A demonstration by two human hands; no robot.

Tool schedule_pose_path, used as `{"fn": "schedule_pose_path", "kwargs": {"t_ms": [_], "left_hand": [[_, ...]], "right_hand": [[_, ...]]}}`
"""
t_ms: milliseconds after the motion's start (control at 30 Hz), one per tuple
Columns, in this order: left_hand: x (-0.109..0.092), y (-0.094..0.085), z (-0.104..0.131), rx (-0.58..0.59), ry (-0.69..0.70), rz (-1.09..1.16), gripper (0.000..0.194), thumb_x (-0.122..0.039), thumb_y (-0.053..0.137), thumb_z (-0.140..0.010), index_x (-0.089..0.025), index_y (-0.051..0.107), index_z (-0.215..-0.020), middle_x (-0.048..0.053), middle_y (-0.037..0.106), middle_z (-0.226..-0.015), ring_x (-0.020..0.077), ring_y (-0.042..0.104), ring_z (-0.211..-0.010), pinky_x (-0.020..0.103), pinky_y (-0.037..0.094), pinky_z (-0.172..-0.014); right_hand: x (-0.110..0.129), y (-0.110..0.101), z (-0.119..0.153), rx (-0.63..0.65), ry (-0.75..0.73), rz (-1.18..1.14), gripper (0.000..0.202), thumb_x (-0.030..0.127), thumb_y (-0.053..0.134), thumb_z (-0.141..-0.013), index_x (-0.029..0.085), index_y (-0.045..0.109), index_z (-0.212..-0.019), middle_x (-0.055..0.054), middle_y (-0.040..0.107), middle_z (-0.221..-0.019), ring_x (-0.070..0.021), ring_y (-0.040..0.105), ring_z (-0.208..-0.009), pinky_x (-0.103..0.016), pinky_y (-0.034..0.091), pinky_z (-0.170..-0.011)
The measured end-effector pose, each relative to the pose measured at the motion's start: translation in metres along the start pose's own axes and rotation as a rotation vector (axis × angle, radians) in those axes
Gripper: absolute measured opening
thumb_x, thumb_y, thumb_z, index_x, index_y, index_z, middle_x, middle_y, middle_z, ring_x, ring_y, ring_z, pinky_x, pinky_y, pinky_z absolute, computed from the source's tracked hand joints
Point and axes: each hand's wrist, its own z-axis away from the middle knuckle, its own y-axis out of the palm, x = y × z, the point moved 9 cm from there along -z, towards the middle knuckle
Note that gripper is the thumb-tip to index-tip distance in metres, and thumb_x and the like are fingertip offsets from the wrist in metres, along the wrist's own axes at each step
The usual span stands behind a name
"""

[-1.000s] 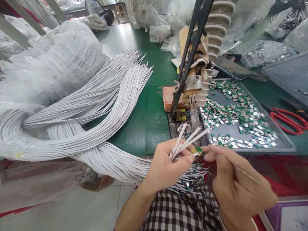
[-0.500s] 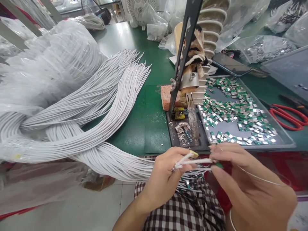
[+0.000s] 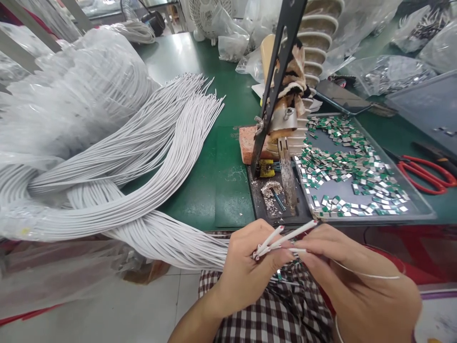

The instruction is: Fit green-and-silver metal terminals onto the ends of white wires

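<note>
My left hand (image 3: pixel 246 274) is closed round several white cables (image 3: pixel 285 239) at the table's front edge, their cut ends poking out past the fingers. My right hand (image 3: pixel 360 281) pinches the tip of one white cable close to my left thumb, and a thin pale wire (image 3: pixel 364 275) trails across its fingers. Behind my left hand, a long bundle of white cables (image 3: pixel 185 245) runs in from the left. Small green boards on cable ends (image 3: pixel 279 275) show below my hands, over a checked cloth. What else my right fingertips hold is hidden.
A tray (image 3: pixel 426 215) of small green boards lies right, with red-handled pliers (image 3: pixel 426 174) beyond it. A black stand (image 3: pixel 267 109) with a soldering iron tip (image 3: pixel 288 176) and a brick (image 3: pixel 248 144) are at centre. White cable bundles (image 3: pixel 193 138) cover the left.
My right hand has moved slightly left and closer to my left hand. The green piece at its fingertips is no longer visible, and more bare cable ends show above my left hand.
</note>
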Motion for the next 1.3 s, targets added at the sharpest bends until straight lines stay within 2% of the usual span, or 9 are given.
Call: {"fn": "schedule_pose_path", "kwargs": {"t_ms": [200,367,633,833,933,1000,1100,1167,1300], "left_hand": [[0.000,-0.003,-0.003,-0.007,-0.002,-0.001,0.023,-0.034,0.074,-0.093,-0.017,0.076,-0.078,0.002,0.063,-0.069,0.0144,0.056,-0.067,0.025,0.044,-0.064],[0.002,-0.007,0.000,-0.042,0.025,0.003,0.012,-0.026,0.074,-0.093,-0.018,0.075,-0.083,-0.001,0.057,-0.071,0.0126,0.051,-0.068,0.025,0.040,-0.064],[0.008,-0.005,0.000,-0.038,-0.002,-0.015,0.008,-0.021,0.074,-0.092,-0.019,0.074,-0.084,-0.002,0.054,-0.073,0.0126,0.050,-0.070,0.026,0.038,-0.066],[0.005,-0.005,-0.001,-0.053,0.041,0.017,0.010,-0.024,0.076,-0.091,-0.021,0.075,-0.082,-0.002,0.056,-0.072,0.0131,0.051,-0.071,0.024,0.039,-0.064],[0.005,-0.005,0.000,-0.051,0.055,0.033,0.015,-0.029,0.078,-0.090,-0.020,0.076,-0.078,-0.001,0.056,-0.070,0.0132,0.052,-0.069,0.024,0.040,-0.062],[0.008,-0.005,0.001,-0.038,0.028,0.059,0.018,-0.032,0.077,-0.090,-0.019,0.077,-0.077,0.000,0.057,-0.069,0.0138,0.053,-0.069,0.025,0.040,-0.062],[0.017,-0.008,0.002,-0.051,-0.057,0.092,0.017,-0.034,0.077,-0.091,-0.020,0.079,-0.080,0.000,0.059,-0.073,0.0146,0.054,-0.072,0.026,0.043,-0.067],[0.019,-0.007,0.002,-0.038,-0.091,0.123,0.015,-0.033,0.075,-0.092,-0.021,0.080,-0.084,0.001,0.064,-0.078,0.0160,0.059,-0.078,0.027,0.045,-0.074],[0.020,-0.005,0.001,-0.037,-0.146,0.144,0.013,-0.028,0.069,-0.095,-0.021,0.078,-0.089,0.005,0.077,-0.096,0.0191,0.068,-0.091,0.028,0.049,-0.084]], "right_hand": [[-0.005,0.002,-0.003,0.064,0.072,-0.084,0.027,0.007,0.063,-0.089,0.029,0.076,-0.097,0.004,0.077,-0.078,-0.0125,0.073,-0.066,-0.020,0.056,-0.054],[-0.017,0.003,0.000,0.044,0.187,-0.116,0.026,0.010,0.064,-0.090,0.030,0.078,-0.095,0.004,0.079,-0.083,-0.0106,0.073,-0.070,-0.017,0.057,-0.062],[-0.015,0.004,0.002,0.068,0.165,-0.090,0.029,0.013,0.066,-0.091,0.037,0.078,-0.102,0.008,0.078,-0.081,-0.0076,0.071,-0.070,-0.013,0.055,-0.065],[-0.033,0.012,0.006,0.119,0.323,-0.183,0.017,0.019,0.062,-0.092,0.028,0.073,-0.083,0.007,0.068,-0.066,-0.0071,0.060,-0.054,-0.014,0.046,-0.050],[-0.042,0.016,0.005,0.195,0.373,-0.183,0.030,0.027,0.054,-0.096,0.022,0.064,-0.067,0.006,0.055,-0.054,-0.0075,0.047,-0.045,-0.018,0.038,-0.042],[-0.047,0.011,-0.001,0.208,0.327,-0.064,0.039,0.030,0.049,-0.098,0.021,0.059,-0.062,0.004,0.053,-0.052,-0.0085,0.046,-0.044,-0.021,0.037,-0.043],[-0.062,-0.024,-0.015,-0.014,0.244,0.437,0.036,0.039,0.048,-0.097,0.022,0.068,-0.072,-0.003,0.068,-0.068,-0.0159,0.060,-0.061,-0.028,0.042,-0.056],[-0.079,-0.040,-0.021,-0.101,0.252,0.648,0.037,0.048,0.051,-0.095,0.021,0.071,-0.079,-0.010,0.071,-0.079,-0.0246,0.062,-0.076,-0.034,0.040,-0.061],[-0.105,-0.038,-0.032,-0.022,0.232,0.758,0.045,0.053,0.046,-0.096,0.022,0.066,-0.069,-0.011,0.068,-0.074,-0.0278,0.059,-0.076,-0.038,0.037,-0.063]]}}
